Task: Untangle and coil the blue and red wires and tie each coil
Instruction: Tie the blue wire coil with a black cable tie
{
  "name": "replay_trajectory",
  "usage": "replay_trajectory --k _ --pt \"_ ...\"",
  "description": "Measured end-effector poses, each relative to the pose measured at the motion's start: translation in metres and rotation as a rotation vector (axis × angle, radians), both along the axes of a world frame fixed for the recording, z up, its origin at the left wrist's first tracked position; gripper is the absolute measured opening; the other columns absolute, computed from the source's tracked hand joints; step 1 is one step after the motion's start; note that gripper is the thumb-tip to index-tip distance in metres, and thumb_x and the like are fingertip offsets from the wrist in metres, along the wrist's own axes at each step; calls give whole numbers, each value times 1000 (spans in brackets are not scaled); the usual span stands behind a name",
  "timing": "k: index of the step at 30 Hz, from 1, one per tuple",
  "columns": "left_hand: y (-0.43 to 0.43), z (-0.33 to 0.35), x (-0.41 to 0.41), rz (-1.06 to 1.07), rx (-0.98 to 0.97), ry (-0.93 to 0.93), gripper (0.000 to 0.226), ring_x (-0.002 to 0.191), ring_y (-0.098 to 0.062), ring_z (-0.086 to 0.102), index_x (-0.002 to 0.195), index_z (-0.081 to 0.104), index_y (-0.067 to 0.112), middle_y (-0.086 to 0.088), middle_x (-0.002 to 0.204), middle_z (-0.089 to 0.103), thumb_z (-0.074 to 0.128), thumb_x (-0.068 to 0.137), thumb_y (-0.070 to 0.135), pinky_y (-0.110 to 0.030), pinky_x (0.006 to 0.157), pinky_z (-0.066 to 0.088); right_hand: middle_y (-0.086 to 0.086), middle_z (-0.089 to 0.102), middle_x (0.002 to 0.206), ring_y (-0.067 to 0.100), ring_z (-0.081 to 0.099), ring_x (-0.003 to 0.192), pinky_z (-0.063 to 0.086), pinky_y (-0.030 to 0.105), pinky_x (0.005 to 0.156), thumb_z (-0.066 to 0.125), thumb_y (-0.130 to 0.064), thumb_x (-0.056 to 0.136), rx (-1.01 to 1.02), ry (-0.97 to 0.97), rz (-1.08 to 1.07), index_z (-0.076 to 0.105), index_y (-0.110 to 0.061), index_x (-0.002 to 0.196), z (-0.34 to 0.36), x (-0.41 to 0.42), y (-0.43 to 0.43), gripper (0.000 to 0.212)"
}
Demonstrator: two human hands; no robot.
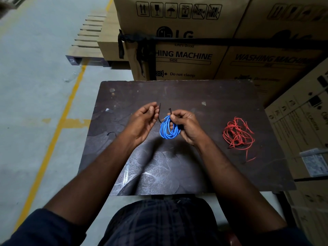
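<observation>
My right hand [186,126] grips the light, springy blue insulated wire coil [167,132] at its top; my left hand [142,121] pinches the thin black cable tie [160,110] beside it.

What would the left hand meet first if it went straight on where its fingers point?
Likely the black cable tie just beyond the left hand, then the blue wire coil; depth is unclear.

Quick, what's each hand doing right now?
Left hand: fingers curled at the black tie; whether it pinches it cannot be told.
Right hand: holds the blue wire coil.
</observation>
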State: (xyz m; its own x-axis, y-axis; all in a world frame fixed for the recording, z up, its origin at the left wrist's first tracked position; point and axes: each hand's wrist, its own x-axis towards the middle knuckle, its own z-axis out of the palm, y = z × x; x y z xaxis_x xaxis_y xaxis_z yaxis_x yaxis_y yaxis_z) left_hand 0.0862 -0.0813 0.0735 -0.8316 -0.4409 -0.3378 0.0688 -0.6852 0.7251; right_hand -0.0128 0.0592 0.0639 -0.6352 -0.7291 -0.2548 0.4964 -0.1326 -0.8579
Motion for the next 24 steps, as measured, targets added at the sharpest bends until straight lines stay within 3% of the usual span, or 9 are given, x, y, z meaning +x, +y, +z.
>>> replay_trajectory --k 8,16,20,24 --pt "9 1 9 -122 -298 -84 19 79 -8 60 96 67 11 2 85 68 56 91 -4 -17 72 53 12 70 71 19 63 61 53 19 57 55 10 86 -13 -25 97 71 -5 79 -1 1 1 23" --pt "7 -1 23 -166 -608 -132 13 87 -16 65 98 70 10 -5 93 72 61 91 5 -30 80 54 12 67 67 12 58 49 51 18 50 52 11 86 30 -12 215 69 0 81 1 8 -4 21" --pt "9 1 27 -143 -632 -129 13 75 -6 65 93 68 12 5 80 71 60 92 1 -21 70 53 9 65 59 10 55 44 49 18 46 49 14 86 86 12 268 63 4 79 6 13 -6 19" --pt "10 1 30 -140 -694 -122 18 77 -10 65 90 69 15 5 80 71 60 91 0 -26 72 55 8 62 53 11 51 38 46 19 42 47 15 85 120 21 282 60 6 76 9 14 -9 18"
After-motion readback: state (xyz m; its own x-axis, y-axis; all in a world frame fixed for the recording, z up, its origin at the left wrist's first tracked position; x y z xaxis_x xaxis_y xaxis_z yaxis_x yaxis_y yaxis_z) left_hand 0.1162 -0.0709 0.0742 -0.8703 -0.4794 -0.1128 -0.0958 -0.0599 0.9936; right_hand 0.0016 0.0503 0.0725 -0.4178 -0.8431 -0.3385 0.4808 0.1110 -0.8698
